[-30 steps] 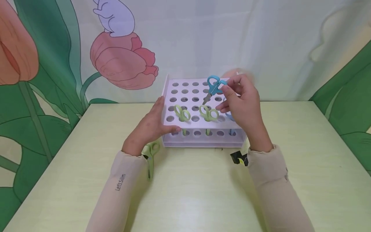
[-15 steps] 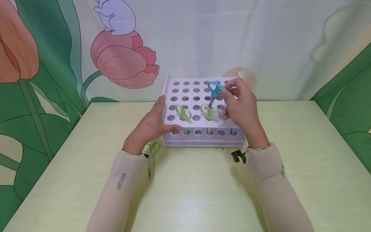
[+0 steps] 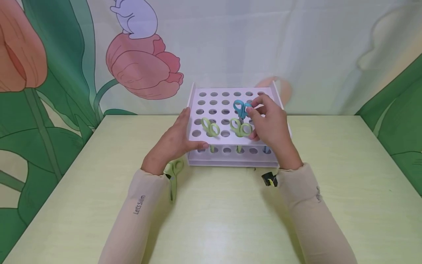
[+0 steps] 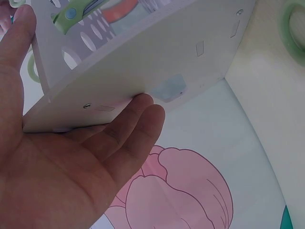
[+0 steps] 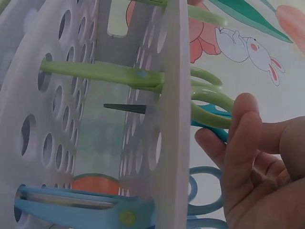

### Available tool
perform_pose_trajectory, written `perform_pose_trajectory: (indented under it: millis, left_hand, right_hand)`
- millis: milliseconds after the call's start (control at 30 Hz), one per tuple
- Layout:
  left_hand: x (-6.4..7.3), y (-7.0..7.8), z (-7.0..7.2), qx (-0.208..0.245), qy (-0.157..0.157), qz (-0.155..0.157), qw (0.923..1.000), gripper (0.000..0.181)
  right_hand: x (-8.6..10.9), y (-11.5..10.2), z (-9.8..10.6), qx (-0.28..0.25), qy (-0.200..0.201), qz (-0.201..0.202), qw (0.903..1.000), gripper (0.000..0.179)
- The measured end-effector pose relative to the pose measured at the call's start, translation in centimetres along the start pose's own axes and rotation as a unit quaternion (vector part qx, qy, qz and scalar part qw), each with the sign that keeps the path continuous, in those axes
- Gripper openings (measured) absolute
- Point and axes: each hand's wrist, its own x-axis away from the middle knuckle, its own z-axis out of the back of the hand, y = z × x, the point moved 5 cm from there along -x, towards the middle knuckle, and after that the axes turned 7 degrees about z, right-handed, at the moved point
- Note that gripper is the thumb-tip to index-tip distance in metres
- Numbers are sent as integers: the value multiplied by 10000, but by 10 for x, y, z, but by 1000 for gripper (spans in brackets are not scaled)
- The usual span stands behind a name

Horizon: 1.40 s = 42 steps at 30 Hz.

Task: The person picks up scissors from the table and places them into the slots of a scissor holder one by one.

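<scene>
My right hand (image 3: 271, 123) pinches one handle loop of teal scissors (image 3: 239, 108) above a white rack (image 3: 230, 144) with round holes in two tiers. In the right wrist view their dark blade (image 5: 124, 108) pokes through the top tier, its tip short of the lower one. My left hand (image 3: 169, 143) holds the rack's left side, fingers along the outer panel (image 4: 157, 71) and thumb on the front edge. Two green scissors (image 3: 210, 127) stand in the front row, handles up. Light blue scissors (image 5: 86, 210) also stand there, mostly hidden by my right hand in the head view.
Another pair of green scissors (image 3: 173, 179) lies on the pale table (image 3: 224, 220), beside my left wrist. A black object (image 3: 269, 179) sits at my right cuff. Close behind the rack hangs a printed curtain (image 3: 211, 47).
My right hand has moved down and slightly left, lowering the teal scissors until their blade enters a hole. My left hand has stayed on the rack.
</scene>
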Motion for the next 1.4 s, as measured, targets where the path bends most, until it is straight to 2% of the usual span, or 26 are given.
perform_pose_trajectory:
  millis: [333, 800, 1133, 1400]
  left_hand:
    - [-1, 2, 0, 30, -4, -68, 10000, 131]
    - [0, 3, 1, -46, -15, 9, 10000, 131]
    - [1, 2, 1, -31, -3, -4, 10000, 131]
    - [1, 1, 0, 17, -8, 26, 10000, 131]
  right_hand:
    - [0, 6, -2, 305, -149, -180, 9993, 16]
    - [-1, 12, -6, 588, -399, -346, 9969, 16]
    - [-1, 13, -8, 571, -108, -427, 9974, 13]
    - [-1, 12, -12, 860, 333, -452, 9947, 11]
